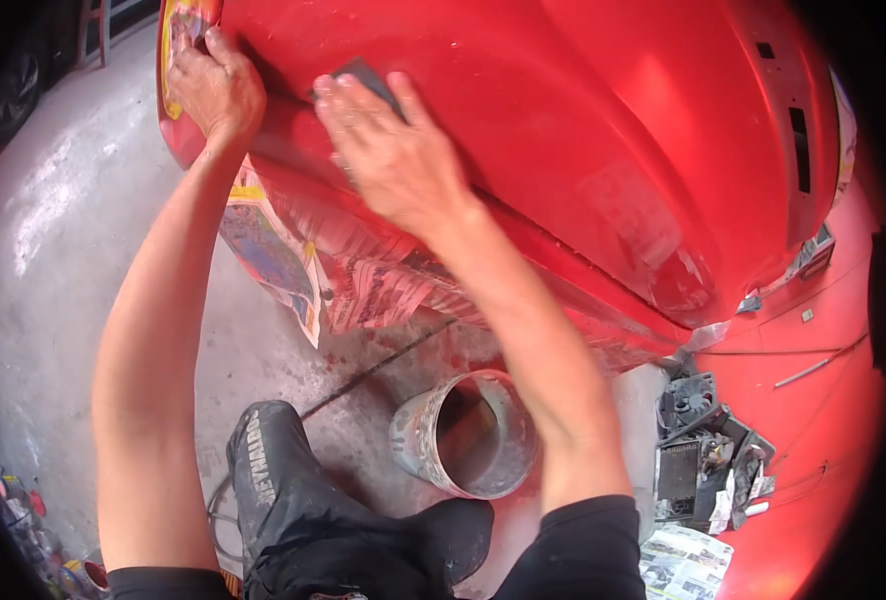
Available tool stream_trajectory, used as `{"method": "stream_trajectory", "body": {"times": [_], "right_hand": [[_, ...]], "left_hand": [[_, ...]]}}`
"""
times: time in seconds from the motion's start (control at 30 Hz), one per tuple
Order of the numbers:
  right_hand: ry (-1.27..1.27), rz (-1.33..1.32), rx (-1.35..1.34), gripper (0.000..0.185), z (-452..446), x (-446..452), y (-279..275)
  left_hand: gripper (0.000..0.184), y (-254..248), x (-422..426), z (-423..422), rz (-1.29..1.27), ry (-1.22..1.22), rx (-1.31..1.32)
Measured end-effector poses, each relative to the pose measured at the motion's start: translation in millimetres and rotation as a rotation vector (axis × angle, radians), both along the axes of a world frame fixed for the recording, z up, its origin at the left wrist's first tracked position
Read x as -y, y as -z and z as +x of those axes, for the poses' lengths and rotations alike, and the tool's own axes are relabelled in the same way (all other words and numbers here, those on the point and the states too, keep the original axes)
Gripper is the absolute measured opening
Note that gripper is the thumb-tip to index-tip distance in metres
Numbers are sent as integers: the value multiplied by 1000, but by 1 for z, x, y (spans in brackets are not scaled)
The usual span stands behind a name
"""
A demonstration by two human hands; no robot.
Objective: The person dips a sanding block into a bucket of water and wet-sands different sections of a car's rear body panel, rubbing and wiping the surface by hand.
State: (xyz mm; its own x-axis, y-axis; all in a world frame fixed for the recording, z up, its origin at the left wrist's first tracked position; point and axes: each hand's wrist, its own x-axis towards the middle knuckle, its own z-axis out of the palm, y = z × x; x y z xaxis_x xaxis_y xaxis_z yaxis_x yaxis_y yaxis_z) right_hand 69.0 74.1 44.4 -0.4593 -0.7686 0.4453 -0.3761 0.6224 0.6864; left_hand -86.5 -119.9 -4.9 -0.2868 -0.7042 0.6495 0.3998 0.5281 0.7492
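Note:
My right hand lies flat on the wet red car panel, fingers stretched over a dark grey sheet of sandpaper. Most of the sheet is hidden beneath the fingers. At the panel's upper left corner, my left hand is closed, its fingers curled against the edge beside yellow masking tape. Whatever those fingers may hold is hidden. Newspaper masking hangs along the lower side of the panel, below both hands.
A dirty bucket with murky liquid stands on the grey floor by my legs. Dark car parts and a newspaper lie at the right. A dark hose crosses the floor. A vehicle wheel shows at upper left.

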Motion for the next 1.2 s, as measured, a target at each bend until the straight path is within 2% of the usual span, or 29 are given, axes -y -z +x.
{"method": "stream_trajectory", "body": {"times": [0.07, 0.13, 0.17, 0.27, 0.37, 0.43, 0.5, 0.57, 0.6, 0.63, 0.73, 0.77, 0.83, 0.93, 1.0, 1.1, 1.2], "right_hand": [[49, 44, -28, 50, 10, -9, -5], [112, 20, 71, 56, 41, -54, -11], [167, 25, 65, 63, 62, -85, -9], [356, 102, 3, 64, 105, -158, 8], [316, 40, -14, 63, 76, -100, 8], [133, -24, 34, 59, 34, -34, 1], [133, 8, -22, 53, 3, 15, 4], [104, 39, -9, 54, 5, 13, -2], [109, 28, 30, 56, 15, -2, -6], [110, 22, 71, 58, 29, -29, -13], [273, 54, 26, 66, 88, -123, -5], [334, 60, -18, 68, 95, -144, 1], [296, 66, -20, 65, 79, -120, -1], [171, 79, 5, 58, 31, -40, -15], [158, 215, -84, 57, 5, 0, -24], [107, 328, -105, 59, 13, -31, -39], [218, 449, -104, 63, 68, -122, -46]], "left_hand": [[56, 1, 1, -7, -15, -28, 3], [57, -3, 1, 1, -8, 34, -76], [57, -2, 0, 4, 4, 61, -109], [57, 3, 5, -7, -95, 103, -310], [56, -1, -2, 2, 18, 102, -143], [56, 1, 5, -7, -3, 42, -117], [55, 4, 1, -5, -4, 17, -73], [55, 1, -1, -1, 10, 4, -24], [59, -1, 2, 3, 3, 77, 4], [57, -1, 2, 2, -5, 50, -19], [53, 7, 1, -11, -33, -28, -120], [51, 5, 2, -4, -22, -22, -55], [46, -6, -3, 20, -15, 7, 66], [50, 0, 6, -3, -2, 42, -70], [52, -3, -2, -1, 29, 18, -84], [52, 0, -3, -3, 35, -1, -34], [51, 10, -2, -11, -1, 18, -122]]}}
